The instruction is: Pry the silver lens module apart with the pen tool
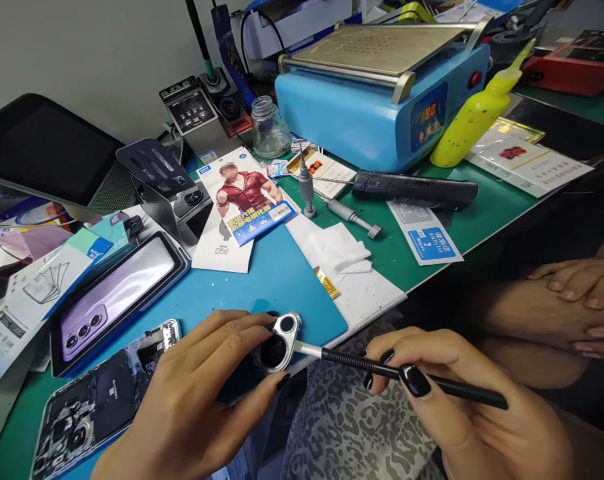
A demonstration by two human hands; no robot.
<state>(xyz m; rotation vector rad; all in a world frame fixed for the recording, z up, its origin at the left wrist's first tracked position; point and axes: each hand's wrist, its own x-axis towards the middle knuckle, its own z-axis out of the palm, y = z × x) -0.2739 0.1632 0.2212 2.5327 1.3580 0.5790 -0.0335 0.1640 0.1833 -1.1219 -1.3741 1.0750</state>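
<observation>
My left hand (197,380) pinches a silver phone camera lens frame (287,324) with two dark round openings, near the front edge of the blue mat (292,283). In my right hand (462,380) is a slim black-handled scraper (352,361), held like a pen. Its flat metal tip meets the frame's right edge. An opened phone (115,393), its inner parts exposed, lies left of my left hand. Behind it rests a boxed phone with a purple back (115,300).
A blue heating plate machine (342,110) stands at the back beside a yellow squeeze bottle (475,120). Screwdrivers (306,190), a white wipe (339,247), a glass jar (269,130) and printed packets (232,207) occupy the middle. Another person's hands (582,287) rest at right.
</observation>
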